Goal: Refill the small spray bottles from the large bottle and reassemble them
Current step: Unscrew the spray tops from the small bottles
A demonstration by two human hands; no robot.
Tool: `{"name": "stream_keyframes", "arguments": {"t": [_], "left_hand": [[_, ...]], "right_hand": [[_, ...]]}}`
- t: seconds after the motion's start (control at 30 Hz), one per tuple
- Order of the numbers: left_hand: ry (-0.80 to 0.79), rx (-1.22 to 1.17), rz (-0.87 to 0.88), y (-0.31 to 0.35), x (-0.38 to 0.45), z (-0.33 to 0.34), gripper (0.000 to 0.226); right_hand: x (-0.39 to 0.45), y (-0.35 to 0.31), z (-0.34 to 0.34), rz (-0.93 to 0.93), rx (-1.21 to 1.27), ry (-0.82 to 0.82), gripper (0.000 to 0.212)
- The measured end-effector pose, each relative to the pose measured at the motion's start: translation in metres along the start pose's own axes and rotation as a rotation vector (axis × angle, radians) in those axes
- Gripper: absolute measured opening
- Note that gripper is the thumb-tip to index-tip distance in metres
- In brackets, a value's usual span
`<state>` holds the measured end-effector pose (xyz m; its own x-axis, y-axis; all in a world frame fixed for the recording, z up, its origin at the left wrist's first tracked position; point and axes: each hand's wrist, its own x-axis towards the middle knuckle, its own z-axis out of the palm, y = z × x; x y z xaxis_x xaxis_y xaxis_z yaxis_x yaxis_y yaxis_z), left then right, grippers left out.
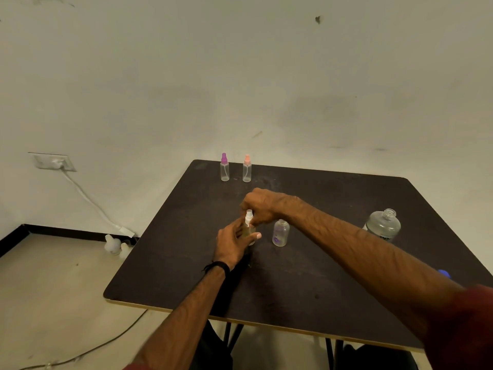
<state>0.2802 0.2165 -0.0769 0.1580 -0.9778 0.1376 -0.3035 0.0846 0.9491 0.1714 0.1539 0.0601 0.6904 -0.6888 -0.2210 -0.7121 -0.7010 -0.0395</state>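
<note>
A small spray bottle (pixel 250 231) with yellowish liquid stands mid-table. My left hand (pixel 232 243) wraps its body. My right hand (pixel 262 205) grips its white spray head (pixel 249 215) from above. Just to the right stands a small clear bottle (pixel 280 233) with no cap. The large clear bottle (pixel 383 225) stands open at the right side of the table. At the far edge stand two small spray bottles, one with a purple head (pixel 224 168) and one with a pink head (pixel 247 169).
The dark square table (pixel 306 284) fills the middle. A blue cap (pixel 444 273) peeks out at the right, partly behind my right arm. On the floor at left lie white bottles (pixel 114 245) and a cable from a wall socket (pixel 52 161).
</note>
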Motion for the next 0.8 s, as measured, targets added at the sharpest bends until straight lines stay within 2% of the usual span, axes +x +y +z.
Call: {"name": "stream_keyframes", "arguments": {"t": [0.07,0.17,0.33,0.43,0.47,0.57,0.7,0.8], "left_hand": [[0.015,0.007,0.009,-0.001,-0.001,0.000,0.037],[0.031,0.005,-0.004,-0.003,0.000,0.000,0.057],[0.017,-0.024,-0.028,-0.001,0.000,0.001,0.058],[0.010,0.009,-0.014,0.000,0.001,0.001,0.048],[0.011,0.012,-0.016,-0.001,0.001,0.001,0.046],[0.018,0.014,-0.015,-0.001,0.001,0.000,0.035],[0.024,0.012,0.001,-0.001,0.000,0.001,0.055],[0.021,0.017,-0.010,-0.002,0.000,0.001,0.058]], "right_hand": [[0.001,0.000,-0.003,0.074,0.006,0.008,0.037],[0.000,-0.002,-0.004,0.157,-0.061,0.077,0.049],[0.000,-0.012,0.003,0.136,-0.079,0.034,0.039],[0.001,-0.012,-0.004,0.084,-0.023,-0.020,0.019],[0.001,-0.011,-0.006,0.076,-0.002,-0.053,0.021],[0.000,-0.013,-0.008,0.093,-0.005,-0.085,0.052],[-0.004,-0.013,-0.002,0.163,-0.106,0.092,0.048],[-0.003,-0.014,0.002,0.170,-0.075,0.049,0.041]]}}
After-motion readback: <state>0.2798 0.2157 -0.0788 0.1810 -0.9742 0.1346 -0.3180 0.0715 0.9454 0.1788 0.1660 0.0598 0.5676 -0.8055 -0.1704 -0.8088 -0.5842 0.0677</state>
